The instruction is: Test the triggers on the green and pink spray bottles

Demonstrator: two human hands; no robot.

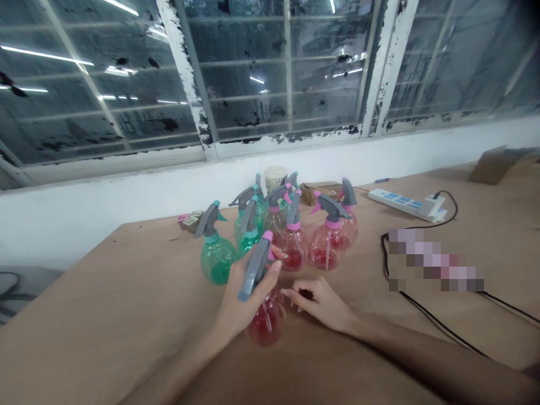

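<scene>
A pink-collared spray bottle (266, 325) with a grey trigger head and red liquid stands close in front of me. My left hand (247, 287) is wrapped around its neck, just under the head. At the bottle's right side is my right hand (323, 304), its fingers curled in and the fingertips close to the bottle wall. Whether those tips touch the bottle, or hold anything small, I cannot make out. Just beyond stand a green spray bottle (218, 260), a pink spray bottle (294, 247) and another pink spray bottle (325, 247).
More green and pink sprayers crowd behind, near a pale tub (275, 177) by the wall. A white power strip (405, 205) and black cable (439, 332) lie to the right, beside a pixelated patch. A cardboard box (489, 166) sits far right; small blocks (190, 221) lie at left.
</scene>
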